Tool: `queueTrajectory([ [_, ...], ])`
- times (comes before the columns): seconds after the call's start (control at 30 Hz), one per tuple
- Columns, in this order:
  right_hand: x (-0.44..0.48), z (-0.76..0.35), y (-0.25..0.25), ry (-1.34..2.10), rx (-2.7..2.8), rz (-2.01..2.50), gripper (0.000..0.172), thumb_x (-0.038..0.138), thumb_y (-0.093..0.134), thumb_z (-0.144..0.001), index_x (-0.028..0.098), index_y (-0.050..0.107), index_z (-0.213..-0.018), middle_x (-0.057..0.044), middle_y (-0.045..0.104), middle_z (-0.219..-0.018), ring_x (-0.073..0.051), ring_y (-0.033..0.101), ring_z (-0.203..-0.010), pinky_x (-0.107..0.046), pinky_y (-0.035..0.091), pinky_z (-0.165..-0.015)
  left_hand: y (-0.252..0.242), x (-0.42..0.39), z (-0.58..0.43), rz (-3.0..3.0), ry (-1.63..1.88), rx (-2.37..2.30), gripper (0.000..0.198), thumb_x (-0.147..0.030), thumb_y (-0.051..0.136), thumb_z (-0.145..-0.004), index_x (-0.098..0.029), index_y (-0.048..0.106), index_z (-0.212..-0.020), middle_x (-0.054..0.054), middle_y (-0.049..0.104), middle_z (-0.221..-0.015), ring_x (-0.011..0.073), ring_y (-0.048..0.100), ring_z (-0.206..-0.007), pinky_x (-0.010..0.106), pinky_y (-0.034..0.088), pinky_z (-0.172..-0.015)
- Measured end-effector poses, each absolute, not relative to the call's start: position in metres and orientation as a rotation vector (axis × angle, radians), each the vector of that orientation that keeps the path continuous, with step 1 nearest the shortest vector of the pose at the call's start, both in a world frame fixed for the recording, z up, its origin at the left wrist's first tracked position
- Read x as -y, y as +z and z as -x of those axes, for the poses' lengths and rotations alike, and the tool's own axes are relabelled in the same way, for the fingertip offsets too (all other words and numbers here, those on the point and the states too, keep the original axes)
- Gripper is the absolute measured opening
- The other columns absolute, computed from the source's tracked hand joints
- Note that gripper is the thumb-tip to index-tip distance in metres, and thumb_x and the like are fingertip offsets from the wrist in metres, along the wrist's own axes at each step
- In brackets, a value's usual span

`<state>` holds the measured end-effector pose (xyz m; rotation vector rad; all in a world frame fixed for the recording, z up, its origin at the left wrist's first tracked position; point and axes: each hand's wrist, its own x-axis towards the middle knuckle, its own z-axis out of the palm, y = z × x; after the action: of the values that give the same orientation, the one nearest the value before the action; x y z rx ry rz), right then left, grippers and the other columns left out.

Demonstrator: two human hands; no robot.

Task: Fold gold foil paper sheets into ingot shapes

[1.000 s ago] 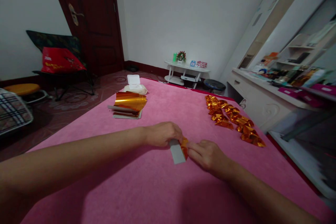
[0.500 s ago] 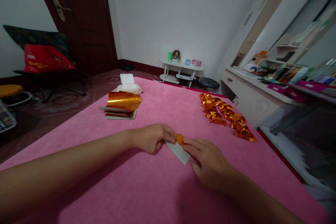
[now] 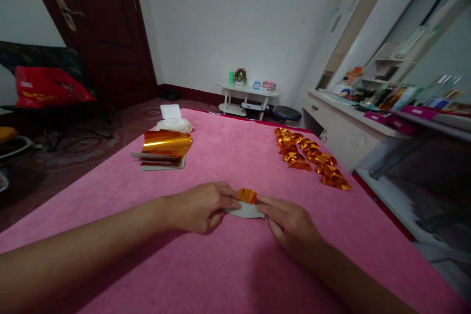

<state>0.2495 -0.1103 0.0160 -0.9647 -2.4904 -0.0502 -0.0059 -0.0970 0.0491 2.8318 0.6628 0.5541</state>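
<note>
A partly folded sheet of gold foil paper (image 3: pixel 246 211) lies low over the pink cloth, its pale back facing me and a gold part showing along its far side. My left hand (image 3: pixel 206 206) pinches its left end between thumb and fingers. The right end is gripped by my right hand (image 3: pixel 290 218), fingers closed on the edge. Ahead on the left is a stack of gold foil sheets (image 3: pixel 167 144), slightly curled. To the right, folded gold foil pieces (image 3: pixel 294 149) lie in two rows.
The pink-covered table (image 3: pixel 221 157) stretches out before me. Behind the stack stands an open white pack (image 3: pixel 174 122). Beyond the table are a small white stand (image 3: pixel 248 91) and a round stool (image 3: pixel 287 113). A cluttered dresser (image 3: pixel 342 117) runs along the right.
The paper has turned from slanting to nearly level, and its pale flap now bows. My left hand has shifted left and slightly nearer me. The whole view has swung a little to the right.
</note>
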Motion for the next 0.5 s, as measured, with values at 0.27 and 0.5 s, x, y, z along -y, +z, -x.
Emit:
queueTrajectory([
  [0.27, 0.105, -0.241, 0.015, 0.303, 2.34, 0.819, 0.044, 0.0, 0.041, -0.076, 0.019, 0.062, -0.109, -0.008, 0.064, -0.112, -0.016, 0.059, -0.105, -0.034, 0.049, -0.091, 0.033, 0.108, -0.018, -2.92, 0.484, -1.032, 0.025, -0.03, 0.049, -0.087, -0.017, 0.057, -0.108, 0.01, 0.063, -0.097, 0.0225, 0.058, -0.091, 0.037, 0.043, -0.083],
  [0.5, 0.117, -0.239, 0.012, 0.447, 2.278, 0.957, 0.049, 0.002, 0.046, -0.072, 0.02, 0.057, -0.116, -0.006, 0.065, -0.107, -0.018, 0.058, -0.099, -0.036, 0.048, -0.089, 0.029, 0.107, -0.017, -2.966, 0.465, -0.957, 0.02, -0.022, 0.046, -0.089, -0.016, 0.059, -0.103, 0.009, 0.064, -0.101, 0.0218, 0.058, -0.096, 0.04, 0.042, -0.089],
])
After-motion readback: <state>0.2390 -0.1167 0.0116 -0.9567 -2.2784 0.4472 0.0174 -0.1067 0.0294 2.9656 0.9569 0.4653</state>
